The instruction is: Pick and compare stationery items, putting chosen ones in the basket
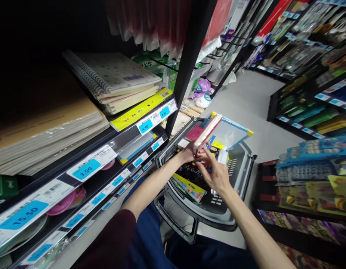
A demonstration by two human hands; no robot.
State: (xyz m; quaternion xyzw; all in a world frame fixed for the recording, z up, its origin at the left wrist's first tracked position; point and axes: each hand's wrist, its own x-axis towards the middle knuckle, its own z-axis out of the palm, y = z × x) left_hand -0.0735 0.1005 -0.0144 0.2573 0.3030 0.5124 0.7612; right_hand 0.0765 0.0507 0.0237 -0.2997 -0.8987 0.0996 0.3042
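From where I stand, a slim pink-and-white pack (208,130) is tilted over the far part of the shopping basket (227,204), its long axis running from a near-left lower end to a far-right raised end. The left hand (189,154) appears to grasp that near end, while the right hand (218,175) reaches in just beside it, fingers loosely spread, gripping nothing I can see. The step in hand looks like handling the pack among the basket's contents; the next move calls for a steady left grip.

Price tags (87,169): 15.50, 3.50, 4.50, 4.90; green pack (147,59): apparently 公牛.
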